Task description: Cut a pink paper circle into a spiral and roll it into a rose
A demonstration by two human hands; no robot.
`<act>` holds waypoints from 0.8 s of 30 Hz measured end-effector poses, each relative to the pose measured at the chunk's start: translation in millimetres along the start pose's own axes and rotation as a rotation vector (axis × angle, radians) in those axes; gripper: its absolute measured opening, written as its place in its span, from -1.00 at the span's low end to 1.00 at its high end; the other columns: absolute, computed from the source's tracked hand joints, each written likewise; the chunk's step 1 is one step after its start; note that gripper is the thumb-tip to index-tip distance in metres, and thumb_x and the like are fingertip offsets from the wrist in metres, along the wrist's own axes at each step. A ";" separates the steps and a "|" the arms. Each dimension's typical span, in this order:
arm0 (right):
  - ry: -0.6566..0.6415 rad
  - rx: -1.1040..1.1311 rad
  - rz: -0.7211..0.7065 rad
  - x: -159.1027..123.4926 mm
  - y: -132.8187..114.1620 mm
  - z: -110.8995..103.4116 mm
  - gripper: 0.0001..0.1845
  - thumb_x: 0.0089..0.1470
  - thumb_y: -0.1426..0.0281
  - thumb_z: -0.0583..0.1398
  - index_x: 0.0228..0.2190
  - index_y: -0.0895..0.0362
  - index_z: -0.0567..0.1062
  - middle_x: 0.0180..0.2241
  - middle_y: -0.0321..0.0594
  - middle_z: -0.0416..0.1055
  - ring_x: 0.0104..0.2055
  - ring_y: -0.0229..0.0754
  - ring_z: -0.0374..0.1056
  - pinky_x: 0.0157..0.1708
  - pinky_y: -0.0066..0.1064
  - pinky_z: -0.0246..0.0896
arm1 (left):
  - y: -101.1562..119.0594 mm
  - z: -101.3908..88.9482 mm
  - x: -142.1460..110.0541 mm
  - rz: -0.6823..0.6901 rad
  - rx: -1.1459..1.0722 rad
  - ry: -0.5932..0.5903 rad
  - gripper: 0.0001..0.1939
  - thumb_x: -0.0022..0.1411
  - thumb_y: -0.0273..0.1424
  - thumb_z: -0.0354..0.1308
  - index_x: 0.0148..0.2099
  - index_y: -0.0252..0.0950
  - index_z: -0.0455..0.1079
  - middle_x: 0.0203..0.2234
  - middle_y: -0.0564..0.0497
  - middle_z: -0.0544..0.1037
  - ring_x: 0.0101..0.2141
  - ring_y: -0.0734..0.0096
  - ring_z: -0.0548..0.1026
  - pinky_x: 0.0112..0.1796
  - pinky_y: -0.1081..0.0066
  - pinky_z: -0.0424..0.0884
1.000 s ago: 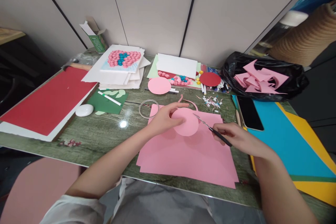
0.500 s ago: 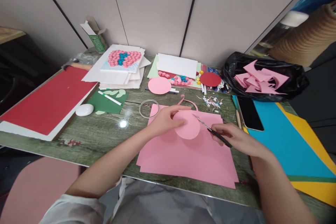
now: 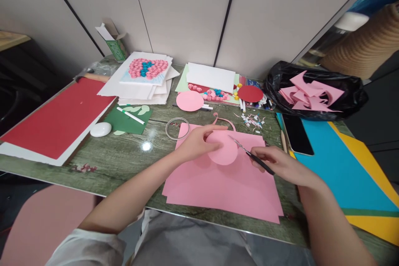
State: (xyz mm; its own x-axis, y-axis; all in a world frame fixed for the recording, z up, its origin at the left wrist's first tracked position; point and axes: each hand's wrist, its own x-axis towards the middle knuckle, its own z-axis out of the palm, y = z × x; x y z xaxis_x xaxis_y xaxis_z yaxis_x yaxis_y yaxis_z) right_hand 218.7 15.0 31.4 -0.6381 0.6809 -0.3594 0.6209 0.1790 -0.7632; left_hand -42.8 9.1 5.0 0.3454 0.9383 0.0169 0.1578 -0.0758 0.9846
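Honestly, I had the left hand pinching the pink disc over the pink sheets, right hand gripping scissors at the disc's one o'clock edge, and worried a loose pinch could've let it twist and get nicked.

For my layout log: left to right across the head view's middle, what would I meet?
Red sheet, white oval object, green sheet, silver ring, pink disc in the left hand, scissors in the right hand, blue sheet.
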 end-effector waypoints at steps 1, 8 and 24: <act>-0.002 -0.003 -0.002 -0.3 -0.1 -0.4 -0.70 0.15 0.24 0.02 -0.55 0.12 0.24 -0.57 -0.37 0.15 -0.49 -0.30 0.05 -0.49 -0.44 -0.05 | 0.5 -0.2 0.0 0.003 0.001 0.007 -0.52 0.03 -0.47 0.19 0.06 -0.23 0.36 -0.08 -0.08 0.48 -0.22 0.29 0.45 -0.31 0.41 0.37; 0.002 -0.029 -0.012 -1.1 1.5 -1.4 -0.74 0.15 0.33 0.00 -0.55 0.11 0.25 -0.58 -0.37 0.17 -0.50 -0.30 0.07 -0.49 -0.44 -0.05 | 2.5 -0.9 1.2 0.012 0.000 0.047 -0.52 -0.01 -0.46 0.22 0.03 -0.23 0.39 -0.17 -0.06 0.50 -0.25 0.31 0.45 -0.33 0.43 0.36; -0.005 -0.021 -0.016 -1.3 2.3 -1.9 -0.76 0.14 0.39 0.00 -0.56 0.11 0.25 -0.58 -0.38 0.17 -0.50 -0.30 0.08 -0.48 -0.44 -0.04 | -0.6 -2.0 2.0 0.035 -0.020 0.050 -0.52 0.01 -0.49 0.19 0.04 -0.23 0.37 -0.04 -0.07 0.45 -0.16 0.27 0.44 -0.27 0.41 0.38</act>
State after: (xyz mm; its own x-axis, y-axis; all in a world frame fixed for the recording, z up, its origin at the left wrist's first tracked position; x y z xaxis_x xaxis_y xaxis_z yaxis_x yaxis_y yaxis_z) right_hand 221.8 15.9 31.1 -0.6503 0.6744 -0.3497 0.6200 0.2051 -0.7573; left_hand -44.0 11.7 4.9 0.3033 0.9511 0.0592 0.1283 -0.1023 0.9865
